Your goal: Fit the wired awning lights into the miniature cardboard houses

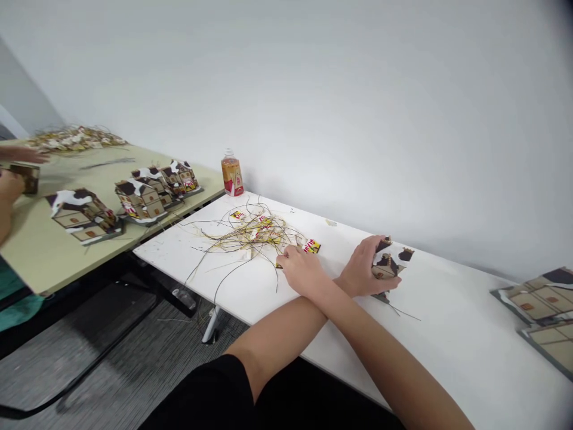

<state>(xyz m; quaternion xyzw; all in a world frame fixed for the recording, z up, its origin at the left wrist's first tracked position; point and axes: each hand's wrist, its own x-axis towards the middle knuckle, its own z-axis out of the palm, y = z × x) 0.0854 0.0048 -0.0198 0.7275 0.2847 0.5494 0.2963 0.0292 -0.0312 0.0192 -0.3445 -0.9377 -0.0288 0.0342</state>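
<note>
My forearms cross over the white table. My left hand (362, 269), reaching to the right, is wrapped around a small model house (385, 267) with a white and dark brown roof; the hand covers part of it. Thin wires (405, 313) stick out at its base. My right hand (303, 270) is over the near right edge of a tangled pile of wired pieces (262, 230), printed yellow, red and white. Its fingers are pinched at a small yellow-edged piece (279, 266), mostly hidden. A red-striped piece (311, 245) lies just beyond the knuckles.
A bottle (232, 174) stands at the table's far left corner. More model houses sit at the right (544, 298) and on the adjoining pale green table (111, 239). There, another person's hands (11, 179) hold a brown piece. A wall rises behind.
</note>
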